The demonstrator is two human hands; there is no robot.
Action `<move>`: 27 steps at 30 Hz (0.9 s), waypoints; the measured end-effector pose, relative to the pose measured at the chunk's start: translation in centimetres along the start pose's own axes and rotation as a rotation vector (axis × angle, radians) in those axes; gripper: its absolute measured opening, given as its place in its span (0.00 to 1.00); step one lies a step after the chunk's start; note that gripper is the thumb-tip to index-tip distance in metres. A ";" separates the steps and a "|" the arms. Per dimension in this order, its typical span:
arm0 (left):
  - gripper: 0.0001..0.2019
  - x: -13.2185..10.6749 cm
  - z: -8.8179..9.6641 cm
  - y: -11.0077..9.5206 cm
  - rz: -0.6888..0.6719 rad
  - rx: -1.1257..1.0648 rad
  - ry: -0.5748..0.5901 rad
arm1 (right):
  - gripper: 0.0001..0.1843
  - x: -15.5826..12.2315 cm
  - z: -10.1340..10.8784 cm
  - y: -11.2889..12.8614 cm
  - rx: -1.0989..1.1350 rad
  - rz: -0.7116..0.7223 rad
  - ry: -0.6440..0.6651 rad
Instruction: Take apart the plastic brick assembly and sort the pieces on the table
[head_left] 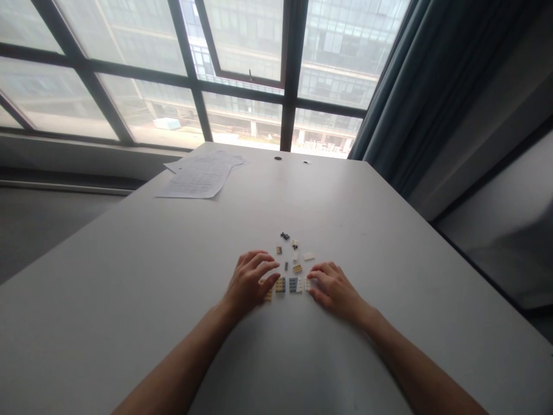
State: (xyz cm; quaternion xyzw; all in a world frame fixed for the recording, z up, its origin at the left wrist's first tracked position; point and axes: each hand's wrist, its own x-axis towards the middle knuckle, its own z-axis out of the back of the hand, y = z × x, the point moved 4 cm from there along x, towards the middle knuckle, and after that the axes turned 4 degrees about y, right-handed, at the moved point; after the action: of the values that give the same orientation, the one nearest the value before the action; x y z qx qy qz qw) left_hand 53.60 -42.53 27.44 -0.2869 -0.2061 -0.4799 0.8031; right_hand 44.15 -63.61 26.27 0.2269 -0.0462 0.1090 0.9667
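Note:
My left hand (252, 282) hovers low at the left end of a short row of toy building bricks, thumb and fingers apart. A tan brick (268, 295) shows partly below its thumb. Beside it in the row are a tan and dark grey brick piece (280, 285) and a blue-grey and white one (295, 285). At the right end, my right hand (334, 288) has its thumb and forefinger apart around a white studded brick (307, 284); whether they touch it I cannot tell. A tan brick (297, 268) and a small grey piece (286, 266) lie just beyond the row.
Farther up the white table (328, 202) lie small black pieces (285, 236), a tan and grey piece (279, 249) and a flat white piece (309, 256). Printed paper sheets (196, 176) rest at the far left. Windows and a blue-grey curtain (397, 104) stand behind.

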 end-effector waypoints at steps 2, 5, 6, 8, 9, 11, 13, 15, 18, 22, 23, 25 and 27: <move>0.07 -0.1 -0.1 0.0 0.001 -0.005 0.009 | 0.14 0.2 -0.3 0.2 -0.006 0.005 0.000; 0.07 -0.1 -0.1 0.0 0.008 -0.014 0.021 | 0.14 0.3 -0.4 0.5 0.002 -0.001 0.003; 0.07 -0.1 -0.1 0.0 0.010 -0.017 0.020 | 0.14 0.4 -0.4 0.5 0.002 -0.002 0.003; 0.07 -0.1 -0.1 0.0 0.012 -0.025 0.013 | 0.14 0.3 -0.3 0.6 -0.005 -0.006 0.002; 0.07 -0.1 -0.1 0.1 0.015 -0.029 0.009 | 0.15 0.3 -0.3 0.7 -0.008 -0.008 -0.001; 0.06 -0.1 0.0 0.1 0.027 -0.035 0.005 | 0.15 0.3 -0.3 0.7 -0.010 -0.011 -0.005; 0.07 0.0 0.0 0.2 0.041 -0.041 0.009 | 0.15 0.3 -0.3 0.8 -0.009 -0.010 -0.003; 0.07 -0.1 -0.1 0.3 0.050 -0.044 0.015 | 0.15 0.3 -0.4 0.8 -0.014 -0.008 0.001; 0.07 -0.1 -0.1 0.3 0.055 -0.044 0.019 | 0.16 0.4 -0.4 0.8 -0.033 -0.005 0.001; 0.07 0.0 -0.1 0.2 0.056 -0.047 0.016 | 0.16 0.3 -0.4 0.8 -0.037 -0.002 -0.002; 0.06 0.0 -0.1 0.2 0.060 -0.050 0.013 | 0.16 0.3 -0.4 0.8 -0.033 -0.002 -0.005; 0.06 0.1 0.0 0.3 0.073 -0.061 0.003 | 0.17 0.2 -0.3 0.8 -0.019 -0.002 -0.019; 0.07 0.1 0.2 0.5 0.100 -0.076 -0.014 | 0.18 0.2 -0.2 0.6 -0.006 -0.006 -0.039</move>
State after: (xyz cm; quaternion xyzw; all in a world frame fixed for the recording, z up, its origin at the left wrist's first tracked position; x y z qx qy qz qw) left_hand 54.12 -42.28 27.47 -0.3304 -0.1786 -0.4447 0.8131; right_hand 44.20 -62.91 26.37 0.2263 -0.0646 0.1016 0.9666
